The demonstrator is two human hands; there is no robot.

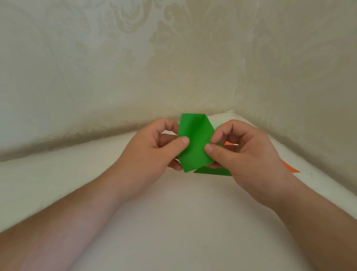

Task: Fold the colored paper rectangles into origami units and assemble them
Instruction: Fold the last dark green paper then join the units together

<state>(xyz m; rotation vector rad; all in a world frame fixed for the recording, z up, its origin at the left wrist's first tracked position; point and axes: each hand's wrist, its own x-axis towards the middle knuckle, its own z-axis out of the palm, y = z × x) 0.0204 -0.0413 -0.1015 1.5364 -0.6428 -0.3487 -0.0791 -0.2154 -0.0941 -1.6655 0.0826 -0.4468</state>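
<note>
While both forearms reach in from the lower corners of the frame, the two hands meet just right of centre and hold one green paper (195, 141) between them, raised above a white table (165, 230). The left hand (151, 148) grips the sheet's left edge: its thumb lies flat on the near face, and its curled fingers sit behind the paper. The right hand (244, 153) pinches the right edge in the same way, thumb on the front, fingers curled behind and partly hidden. The two thumb tips lie near each other on the green face without touching.

The green paper stands roughly upright, tilted slightly, with its lower corner pointing down toward the table. Its upper right corner is cut off at a slant, consistent with a fold, though the fold itself cannot be made out.

Below the right hand, a second green piece (213, 171) lies flat on the table, showing as a dark triangle, mostly covered by the hand. An orange paper (291, 168) lies on the table at the right, beyond the right wrist; another orange sliver (229, 143) shows through the gap between the right thumb and fingers. Whether these are one sheet cannot be told.

Patterned cream wallpaper (116, 45) covers two walls, which meet in a corner at the upper right of centre, directly behind the hands.
</note>
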